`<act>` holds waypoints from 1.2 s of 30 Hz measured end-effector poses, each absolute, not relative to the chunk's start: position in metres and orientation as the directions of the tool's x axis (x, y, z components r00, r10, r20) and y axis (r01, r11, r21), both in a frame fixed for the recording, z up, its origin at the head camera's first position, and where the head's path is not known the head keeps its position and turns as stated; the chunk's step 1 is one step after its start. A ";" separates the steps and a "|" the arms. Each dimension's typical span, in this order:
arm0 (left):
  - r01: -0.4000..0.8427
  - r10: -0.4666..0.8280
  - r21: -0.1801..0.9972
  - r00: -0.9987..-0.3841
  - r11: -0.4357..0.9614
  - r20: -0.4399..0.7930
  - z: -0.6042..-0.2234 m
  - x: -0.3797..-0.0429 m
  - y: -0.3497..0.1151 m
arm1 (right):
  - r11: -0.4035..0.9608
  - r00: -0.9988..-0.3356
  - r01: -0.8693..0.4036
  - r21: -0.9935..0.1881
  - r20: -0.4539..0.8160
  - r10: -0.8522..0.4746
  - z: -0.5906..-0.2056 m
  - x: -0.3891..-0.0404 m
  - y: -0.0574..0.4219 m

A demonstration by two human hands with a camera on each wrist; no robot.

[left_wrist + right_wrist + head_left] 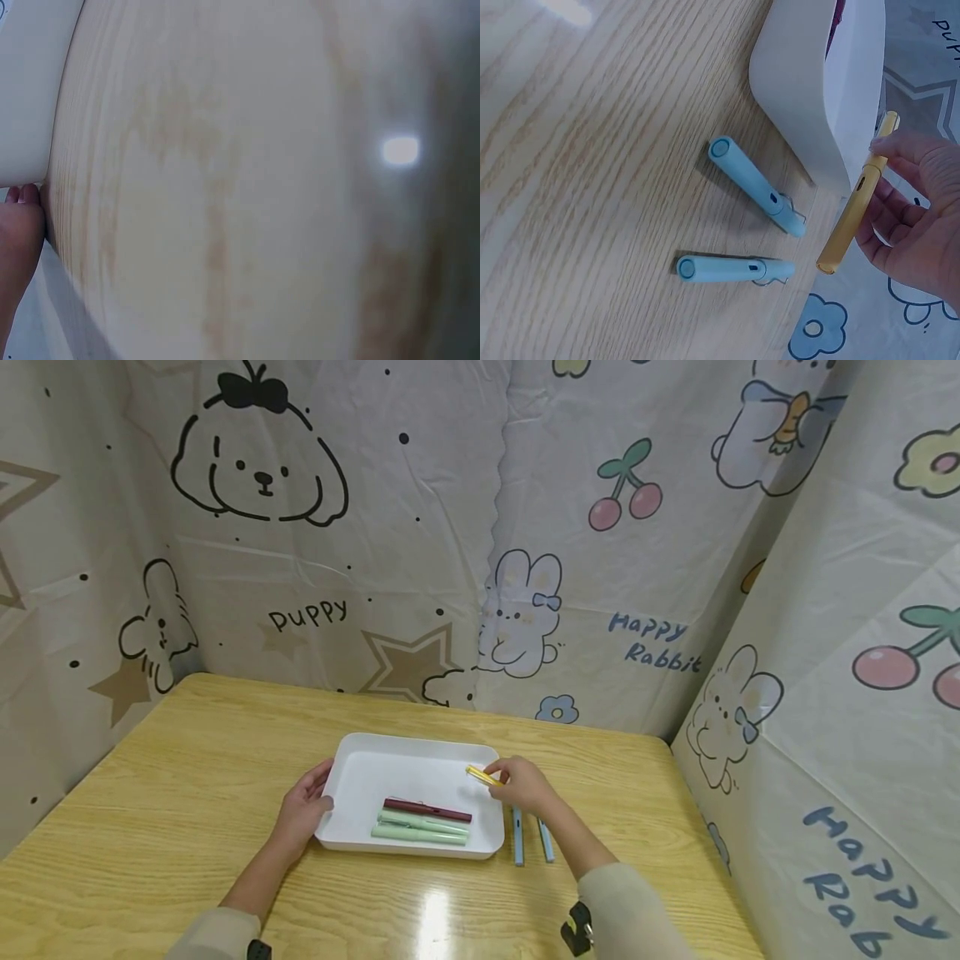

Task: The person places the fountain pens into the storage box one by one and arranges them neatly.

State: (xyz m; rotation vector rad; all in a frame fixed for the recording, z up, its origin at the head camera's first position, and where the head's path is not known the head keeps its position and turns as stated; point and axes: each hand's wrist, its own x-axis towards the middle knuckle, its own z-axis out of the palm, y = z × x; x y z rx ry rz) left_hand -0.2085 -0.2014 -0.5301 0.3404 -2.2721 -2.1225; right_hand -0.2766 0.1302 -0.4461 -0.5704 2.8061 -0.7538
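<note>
A white tray (405, 768) lies on the table. My left hand (300, 810) grips its left side, thumb at the rim and fingers along the outer wall; the left wrist view catches only a bit of this hand (19, 240) by the tray's corner. Above the tray's right edge, my right hand (525, 783) pinches a yellow pen (853, 217) between thumb and fingers. Inside the tray, a dark red pen (427, 811) lies beside two light green pens (420, 835). Two blue pens, one nearer the tray (518, 842) and one farther right (547, 842), rest on the table.
The wooden table (225, 743) carries the tray and pens. Patterned cloth (420, 552) hangs behind it and along both sides, close to the table's edges. A bright light reflection (433, 922) shows on the tabletop in front of the tray.
</note>
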 end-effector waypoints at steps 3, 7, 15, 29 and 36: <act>-0.146 -0.165 0.988 -0.977 0.051 -0.135 -0.530 -0.209 -0.202 | 0.795 -0.905 -0.332 -0.507 -0.068 -0.421 -0.445 -0.277 0.125; -0.140 -0.165 0.989 -0.977 0.043 -0.131 -0.530 -0.208 -0.201 | 0.794 -0.895 -0.349 -0.498 -0.072 -0.439 -0.446 -0.277 0.119; -0.146 -0.172 0.988 -0.976 0.042 -0.137 -0.532 -0.209 -0.202 | 0.792 -0.887 -0.367 -0.489 -0.074 -0.457 -0.444 -0.276 0.108; -0.143 -0.171 0.989 -0.976 0.046 -0.134 -0.531 -0.209 -0.202 | 0.771 -0.850 -0.437 -0.464 -0.068 -0.523 -0.442 -0.275 0.084; -0.145 -0.177 0.988 -0.975 0.049 -0.135 -0.531 -0.208 -0.202 | 0.764 -0.840 -0.443 -0.469 -0.080 -0.537 -0.443 -0.274 0.075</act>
